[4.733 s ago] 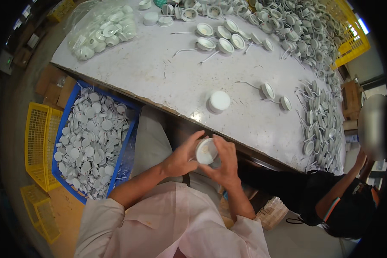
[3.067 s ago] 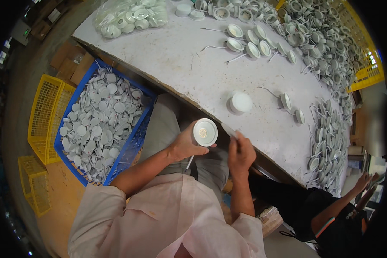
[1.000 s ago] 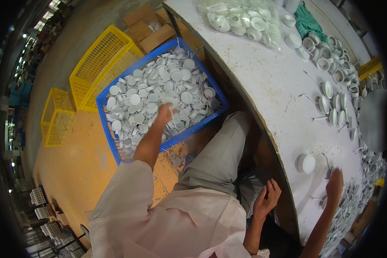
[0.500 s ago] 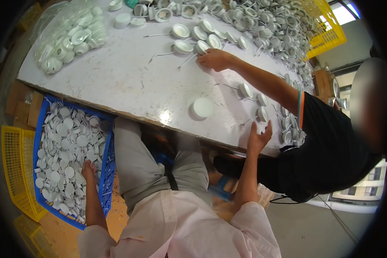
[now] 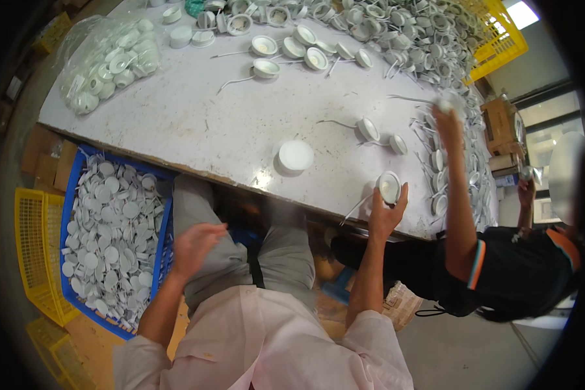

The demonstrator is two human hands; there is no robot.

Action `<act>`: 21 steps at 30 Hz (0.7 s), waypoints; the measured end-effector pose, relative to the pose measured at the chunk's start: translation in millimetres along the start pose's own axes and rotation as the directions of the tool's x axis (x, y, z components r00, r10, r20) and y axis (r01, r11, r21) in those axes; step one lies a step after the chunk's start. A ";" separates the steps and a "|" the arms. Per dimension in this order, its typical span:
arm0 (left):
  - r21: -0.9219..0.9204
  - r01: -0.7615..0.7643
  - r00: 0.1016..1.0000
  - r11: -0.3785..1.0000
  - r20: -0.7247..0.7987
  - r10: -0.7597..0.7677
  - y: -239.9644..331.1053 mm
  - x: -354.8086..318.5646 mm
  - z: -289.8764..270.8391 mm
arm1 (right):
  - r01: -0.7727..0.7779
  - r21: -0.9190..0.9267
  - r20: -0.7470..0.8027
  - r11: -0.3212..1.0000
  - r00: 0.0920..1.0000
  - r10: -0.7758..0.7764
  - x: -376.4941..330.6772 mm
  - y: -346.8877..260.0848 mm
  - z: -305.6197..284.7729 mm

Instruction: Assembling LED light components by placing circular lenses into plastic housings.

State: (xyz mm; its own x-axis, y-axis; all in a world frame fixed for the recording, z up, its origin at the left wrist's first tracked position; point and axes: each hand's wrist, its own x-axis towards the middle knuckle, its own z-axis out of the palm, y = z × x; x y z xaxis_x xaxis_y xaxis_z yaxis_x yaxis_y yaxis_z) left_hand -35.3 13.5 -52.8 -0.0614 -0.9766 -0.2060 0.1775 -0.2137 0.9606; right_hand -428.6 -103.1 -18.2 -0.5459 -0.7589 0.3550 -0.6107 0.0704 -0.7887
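My right hand (image 5: 387, 218) grips a white round light housing (image 5: 389, 187) by its sides at the table's near right edge. A thin wire (image 5: 354, 211) hangs from it to the left. My left hand (image 5: 201, 248) is over my lap, smeared by motion, so I cannot tell how its fingers stand or whether they hold anything. A white round disc (image 5: 296, 156) lies on the table, left of my right hand. Two more wired housings (image 5: 368, 129) rest beyond that hand. Beside my left leg, a blue crate (image 5: 67, 244) is filled with white round-topped pieces (image 5: 114, 227).
At right, a co-worker's blurred hand (image 5: 450, 123) holds a wired housing; their other hand (image 5: 526, 190) is farther off. Piled housings (image 5: 403, 39) cover the table's far right, by a yellow crate (image 5: 500, 49). A clear bag of white parts (image 5: 107, 68) sits far left.
My left hand has risen out of the blue crate toward my lap. My right hand has taken hold of the nearest housing. The co-worker's hand has moved right with a housing.
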 end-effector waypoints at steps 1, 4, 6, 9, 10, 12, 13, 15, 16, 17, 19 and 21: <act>-0.114 -0.021 0.987 0.993 0.154 0.038 6.4 6.6 24.1 | 0.037 -0.028 0.032 0.999 0.999 -0.036 -13.9 -11.2 -1.8; -0.244 -0.016 0.928 0.970 0.358 0.105 29.4 33.4 90.8 | 0.132 0.143 0.161 0.981 0.975 -0.155 -58.5 -39.8 1.0; -0.290 0.027 0.916 0.957 0.391 0.093 37.3 47.7 115.0 | 0.189 0.246 0.271 0.951 0.928 -0.254 -83.5 -53.2 9.2; -0.481 0.125 0.884 0.868 0.451 0.123 39.2 52.6 126.1 | 0.344 0.358 0.364 0.868 0.805 -0.469 -102.4 -83.3 18.6; -0.431 0.064 0.892 0.900 0.429 0.142 36.3 52.4 123.9 | 0.411 0.369 0.359 0.834 0.765 -0.535 -106.5 -86.9 22.5; -0.376 0.012 0.914 0.927 0.380 0.142 39.6 48.9 116.1 | 0.477 0.388 0.352 0.789 0.715 -0.605 -111.8 -94.6 28.4; -0.375 0.004 0.916 0.927 0.373 0.146 36.7 46.2 108.3 | 0.457 0.407 0.411 0.791 0.681 -0.606 -113.6 -100.0 29.3; -0.238 -0.017 0.960 0.971 0.268 0.083 21.6 38.4 88.8 | 0.442 0.434 0.467 0.785 0.635 -0.616 -112.6 -104.7 32.3; -0.297 -0.042 0.970 0.954 0.216 0.111 16.6 35.1 81.6 | 0.386 0.474 0.515 0.791 0.607 -0.605 -107.8 -103.2 32.8; -0.298 -0.051 0.971 0.953 0.207 0.117 14.6 31.4 73.5 | 0.328 0.509 0.560 0.796 0.576 -0.596 -101.7 -100.7 33.2; -0.446 0.025 0.994 0.895 0.109 0.026 23.0 22.9 65.1 | 0.226 0.444 0.484 0.867 0.754 -0.444 -79.3 -88.2 48.8; -0.435 -0.019 0.996 0.900 0.074 0.057 13.7 20.0 61.1 | 0.022 0.311 0.446 0.950 0.880 -0.166 -55.6 -86.5 66.5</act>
State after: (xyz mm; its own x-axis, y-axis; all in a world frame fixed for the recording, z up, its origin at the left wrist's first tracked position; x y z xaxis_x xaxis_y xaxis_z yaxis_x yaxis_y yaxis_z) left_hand -94.1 -7.6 -32.4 -0.1238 -0.9829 -0.1366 0.5881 -0.1836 0.7877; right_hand -307.3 -110.0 -3.1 -0.1230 -0.9678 0.2198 -0.4145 -0.1512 -0.8974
